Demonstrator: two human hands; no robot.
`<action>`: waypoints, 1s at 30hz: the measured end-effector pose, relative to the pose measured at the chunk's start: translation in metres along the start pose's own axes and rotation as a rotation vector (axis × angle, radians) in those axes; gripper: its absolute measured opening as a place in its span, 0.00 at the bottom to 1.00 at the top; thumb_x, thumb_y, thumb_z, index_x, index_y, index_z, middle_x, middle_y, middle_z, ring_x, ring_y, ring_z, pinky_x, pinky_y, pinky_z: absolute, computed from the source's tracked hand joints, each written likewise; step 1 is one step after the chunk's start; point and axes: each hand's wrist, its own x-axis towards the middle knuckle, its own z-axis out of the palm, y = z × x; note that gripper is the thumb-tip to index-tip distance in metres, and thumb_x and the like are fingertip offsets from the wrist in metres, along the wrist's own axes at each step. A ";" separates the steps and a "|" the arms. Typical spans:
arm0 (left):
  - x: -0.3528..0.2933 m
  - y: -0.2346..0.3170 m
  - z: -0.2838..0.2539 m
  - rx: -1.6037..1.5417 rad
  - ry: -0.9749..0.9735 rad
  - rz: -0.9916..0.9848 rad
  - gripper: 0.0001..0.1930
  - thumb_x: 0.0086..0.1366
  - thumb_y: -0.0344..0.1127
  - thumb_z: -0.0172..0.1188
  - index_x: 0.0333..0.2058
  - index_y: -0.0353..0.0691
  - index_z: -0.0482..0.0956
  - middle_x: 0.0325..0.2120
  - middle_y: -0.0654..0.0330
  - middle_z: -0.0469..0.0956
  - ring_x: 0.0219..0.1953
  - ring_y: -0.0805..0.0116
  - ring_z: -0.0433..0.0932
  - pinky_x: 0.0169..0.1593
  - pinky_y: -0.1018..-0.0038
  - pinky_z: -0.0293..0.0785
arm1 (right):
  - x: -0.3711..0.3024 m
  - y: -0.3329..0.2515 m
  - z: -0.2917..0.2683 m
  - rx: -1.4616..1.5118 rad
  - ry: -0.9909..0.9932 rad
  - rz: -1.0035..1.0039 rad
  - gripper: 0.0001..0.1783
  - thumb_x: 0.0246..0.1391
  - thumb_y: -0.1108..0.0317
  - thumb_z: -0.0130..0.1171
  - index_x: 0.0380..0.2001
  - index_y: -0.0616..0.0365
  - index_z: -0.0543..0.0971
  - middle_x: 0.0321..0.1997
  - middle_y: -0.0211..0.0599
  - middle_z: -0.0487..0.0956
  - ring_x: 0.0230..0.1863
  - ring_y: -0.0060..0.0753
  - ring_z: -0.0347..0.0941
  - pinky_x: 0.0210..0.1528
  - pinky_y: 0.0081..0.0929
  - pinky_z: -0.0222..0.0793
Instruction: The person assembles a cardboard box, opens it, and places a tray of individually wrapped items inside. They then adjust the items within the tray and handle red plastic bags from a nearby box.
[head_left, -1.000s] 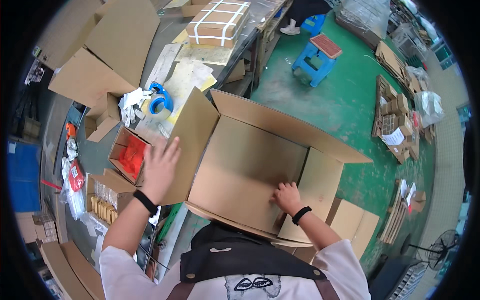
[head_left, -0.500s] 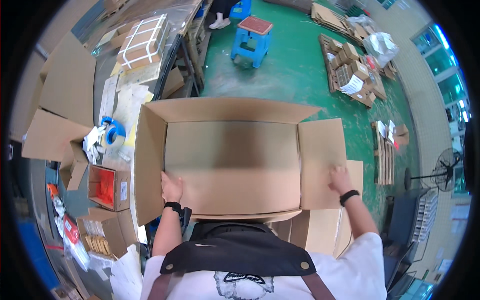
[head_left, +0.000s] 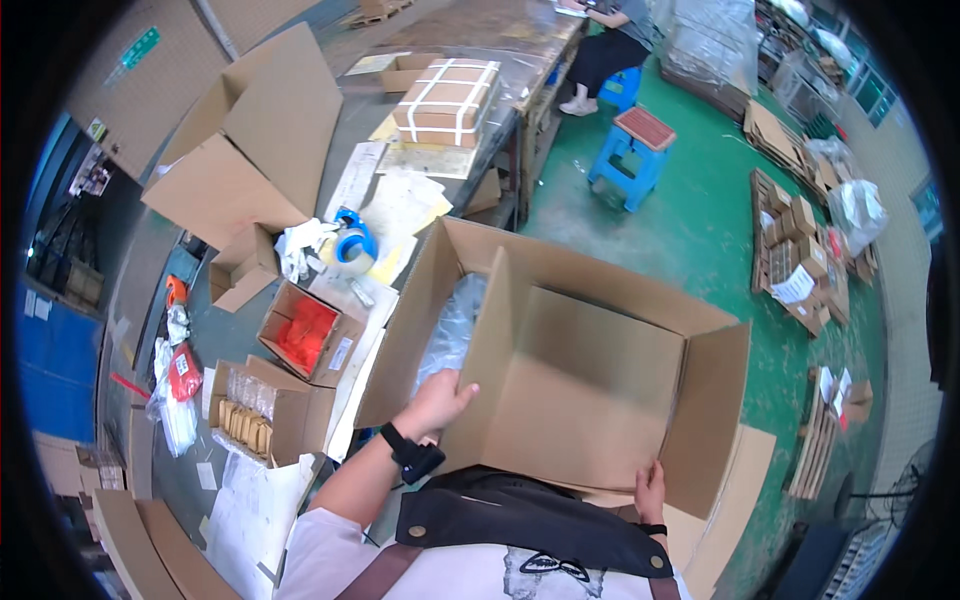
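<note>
In front of me stands a large open cardboard box [head_left: 600, 262], its flaps spread outward. Inside it, a brown cardboard panel [head_left: 492, 345] rises on the left, and a flat cardboard surface [head_left: 590, 385] lies to its right. Clear plastic wrap [head_left: 452, 320] shows in the gap left of the panel; what lies under it is hidden. My left hand [head_left: 440, 402] is closed on the panel's near part, thumb on its right side. At the box's near right edge, my right hand [head_left: 650, 490] grips the rim, its fingers partly inside.
A workbench on the left carries a tape roll [head_left: 355, 248], a strapped carton [head_left: 447, 102], a small box with red lining [head_left: 302, 332] and a box of wrapped pieces [head_left: 272, 405]. Beyond stand a blue stool [head_left: 635, 155] and a seated person [head_left: 605, 50]. Loaded pallets [head_left: 800, 250] line the right.
The view has turned left. The cardboard inside the box now stands up on the left, exposing plastic wrap. My left hand has moved onto it; my right hand went from the right flap to the near rim.
</note>
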 end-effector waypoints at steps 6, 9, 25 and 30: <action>-0.071 -0.006 -0.110 -0.928 0.058 0.173 0.14 0.66 0.40 0.57 0.41 0.34 0.79 0.33 0.67 0.80 0.34 0.78 0.77 0.39 0.79 0.72 | 0.015 0.000 -0.009 0.061 -0.035 0.114 0.27 0.59 0.64 0.55 0.58 0.65 0.65 0.59 0.51 0.69 0.61 0.42 0.65 0.62 0.36 0.61; -0.053 -0.012 -0.142 -1.327 0.327 0.144 0.17 0.69 0.38 0.53 0.50 0.33 0.72 0.41 0.59 0.79 0.42 0.69 0.78 0.45 0.72 0.75 | 0.023 0.014 -0.002 0.031 -0.018 0.045 0.25 0.57 0.63 0.57 0.55 0.65 0.69 0.55 0.52 0.73 0.58 0.44 0.68 0.59 0.37 0.64; 0.040 0.032 -0.099 -1.349 0.540 0.163 0.27 0.70 0.46 0.47 0.61 0.37 0.56 0.59 0.49 0.62 0.59 0.61 0.64 0.61 0.64 0.61 | -0.004 -0.074 0.001 0.027 0.058 -0.048 0.20 0.53 0.68 0.60 0.47 0.65 0.74 0.44 0.45 0.79 0.47 0.37 0.76 0.49 0.32 0.72; 0.017 0.049 0.037 -0.145 -0.213 0.455 0.15 0.59 0.39 0.61 0.43 0.42 0.76 0.41 0.57 0.78 0.44 0.61 0.76 0.45 0.67 0.73 | 0.044 -0.190 0.089 -0.343 -0.064 -0.650 0.31 0.42 0.63 0.69 0.51 0.60 0.73 0.56 0.53 0.70 0.60 0.52 0.63 0.61 0.43 0.60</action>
